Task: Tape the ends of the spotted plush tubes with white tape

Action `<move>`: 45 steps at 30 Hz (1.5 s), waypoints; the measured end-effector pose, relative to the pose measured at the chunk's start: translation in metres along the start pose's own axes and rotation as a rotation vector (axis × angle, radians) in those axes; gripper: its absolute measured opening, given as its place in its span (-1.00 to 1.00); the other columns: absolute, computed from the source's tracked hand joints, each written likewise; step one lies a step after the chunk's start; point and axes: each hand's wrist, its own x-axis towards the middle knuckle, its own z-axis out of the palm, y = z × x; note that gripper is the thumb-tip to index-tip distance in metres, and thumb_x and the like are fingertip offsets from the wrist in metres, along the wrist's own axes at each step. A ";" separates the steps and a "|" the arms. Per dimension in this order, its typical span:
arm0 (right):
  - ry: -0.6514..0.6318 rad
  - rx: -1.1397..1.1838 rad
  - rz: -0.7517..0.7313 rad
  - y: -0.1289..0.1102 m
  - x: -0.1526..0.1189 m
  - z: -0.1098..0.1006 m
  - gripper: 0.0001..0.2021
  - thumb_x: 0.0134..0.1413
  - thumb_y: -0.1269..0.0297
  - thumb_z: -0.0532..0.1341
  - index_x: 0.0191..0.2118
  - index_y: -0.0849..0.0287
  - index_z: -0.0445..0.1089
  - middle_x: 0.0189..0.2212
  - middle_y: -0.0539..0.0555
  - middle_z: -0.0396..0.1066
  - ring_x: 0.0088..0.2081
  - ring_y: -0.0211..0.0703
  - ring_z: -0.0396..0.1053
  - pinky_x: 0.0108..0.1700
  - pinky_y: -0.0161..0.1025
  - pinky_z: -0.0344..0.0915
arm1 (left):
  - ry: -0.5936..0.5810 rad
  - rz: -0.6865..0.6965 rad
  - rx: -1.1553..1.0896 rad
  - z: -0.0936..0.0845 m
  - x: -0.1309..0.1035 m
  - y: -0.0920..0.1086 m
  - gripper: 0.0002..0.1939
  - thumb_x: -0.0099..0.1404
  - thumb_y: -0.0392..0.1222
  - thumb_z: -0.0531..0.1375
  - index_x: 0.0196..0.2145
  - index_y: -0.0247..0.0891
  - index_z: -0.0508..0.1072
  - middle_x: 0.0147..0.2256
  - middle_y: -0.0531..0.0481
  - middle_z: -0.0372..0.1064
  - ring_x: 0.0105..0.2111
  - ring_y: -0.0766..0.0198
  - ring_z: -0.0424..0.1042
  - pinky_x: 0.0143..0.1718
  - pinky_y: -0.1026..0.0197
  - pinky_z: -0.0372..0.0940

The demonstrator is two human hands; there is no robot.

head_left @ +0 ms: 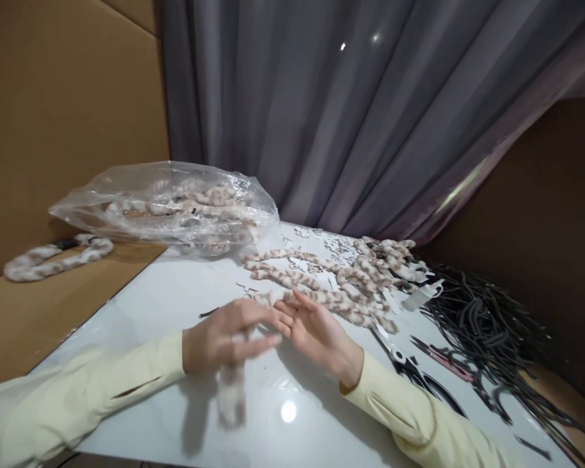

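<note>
Over the white table, my left hand point(229, 335) is somewhat blurred, with its fingers curled toward the right. From it hangs a fluffy white-and-brown fur tube point(232, 396), its lower end dangling above the tabletop. My right hand point(316, 331) is turned palm up, fingers stretched out and close to the left fingertips; I see nothing in its palm. Just beyond the hands lie several similar fur strips point(370, 276), spread to the right.
A clear plastic bag point(175, 208) of fur pieces lies at the back left, beside a closed fur loop point(58, 257) on cardboard. To the right are black-handled scissors point(404, 364), a pink-handled tool point(451, 364), a small white bottle point(422, 296) and a heap of black cords point(478, 318).
</note>
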 end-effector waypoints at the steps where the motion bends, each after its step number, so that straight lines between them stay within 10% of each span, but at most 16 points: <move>1: 0.021 -0.001 -0.047 -0.004 0.004 0.001 -0.75 0.23 0.28 -0.02 -0.46 0.17 0.23 -0.42 0.06 0.38 -0.29 -0.26 0.42 -0.09 -0.29 0.32 | -0.148 0.088 0.028 0.001 0.000 0.004 -0.77 0.25 -0.14 0.11 -0.13 -0.05 0.44 -0.18 -0.12 0.44 -0.16 0.06 0.39 -0.06 -0.04 0.27; 4: 0.109 -0.087 -0.176 -0.021 0.011 0.000 -0.77 0.22 0.29 -0.03 -0.40 0.20 0.27 -0.40 0.12 0.38 -0.31 -0.18 0.40 -0.24 -0.26 0.36 | -0.360 0.348 0.133 0.006 0.005 0.013 -0.80 0.25 -0.23 0.10 -0.24 0.00 0.47 -0.39 -0.08 0.46 -0.37 0.16 0.41 -0.24 0.04 0.36; 8: 0.175 -0.103 -0.329 -0.045 0.010 -0.009 -0.83 0.20 0.39 -0.04 -0.35 0.20 0.26 -0.47 0.02 0.31 -0.46 -0.30 0.32 -0.37 -0.38 0.33 | -0.310 0.546 0.414 0.008 0.012 0.013 -0.75 0.26 -0.35 0.03 -0.16 -0.19 0.42 -0.48 -0.12 0.41 -0.48 0.20 0.34 -0.26 0.08 0.34; 17: 0.225 -0.124 -0.586 -0.056 -0.013 -0.032 -0.92 0.18 0.25 0.07 -0.26 0.10 0.25 -0.45 -0.06 0.20 -0.55 -0.36 0.16 -0.43 -0.39 0.30 | -0.300 0.512 0.601 0.011 0.011 0.001 -0.79 0.32 -0.35 -0.04 -0.18 -0.40 0.34 -0.57 -0.04 0.32 -0.54 0.22 0.25 -0.26 0.13 0.26; 33: 0.315 -0.491 -0.786 -0.035 -0.019 -0.039 -0.73 -0.11 0.25 0.27 -0.20 0.16 0.39 -0.21 0.05 0.42 -0.34 -0.25 0.35 -0.26 -0.27 0.26 | -0.537 0.311 0.386 -0.007 0.015 -0.001 -0.42 0.11 0.08 0.10 0.00 -0.34 0.23 -0.38 -0.19 0.41 -0.39 0.05 0.34 -0.09 -0.10 0.05; 37: 0.351 -0.470 -0.790 -0.042 -0.021 -0.042 -0.69 -0.12 0.15 0.30 -0.24 0.20 0.40 -0.35 0.04 0.43 -0.46 -0.28 0.32 -0.44 -0.32 0.25 | -0.494 -0.010 0.410 -0.047 0.025 0.005 -0.49 0.08 -0.24 0.14 0.04 -0.21 0.24 -0.01 -0.20 0.30 0.00 -0.05 0.23 0.04 0.00 0.00; 41: 0.378 -0.423 -0.882 -0.054 -0.022 -0.051 -0.65 -0.08 0.04 0.27 -0.27 0.22 0.38 -0.51 -0.03 0.35 -0.69 -0.47 0.05 -0.65 -0.41 0.06 | -0.389 -0.311 0.556 -0.083 0.021 -0.012 -0.76 0.17 -0.18 0.09 -0.19 -0.23 0.36 -0.16 -0.13 0.33 -0.19 0.07 0.30 -0.12 0.14 0.11; 45: 0.353 -0.380 -0.964 -0.066 -0.024 -0.057 -0.67 -0.08 0.07 0.28 -0.25 0.20 0.33 -0.57 -0.06 0.32 -0.74 -0.51 -0.07 -0.70 -0.45 -0.11 | -0.407 -0.424 0.554 -0.083 0.016 -0.028 -0.69 0.24 0.00 0.08 -0.17 -0.27 0.34 -0.24 -0.10 0.30 -0.30 0.16 0.30 -0.25 0.23 0.14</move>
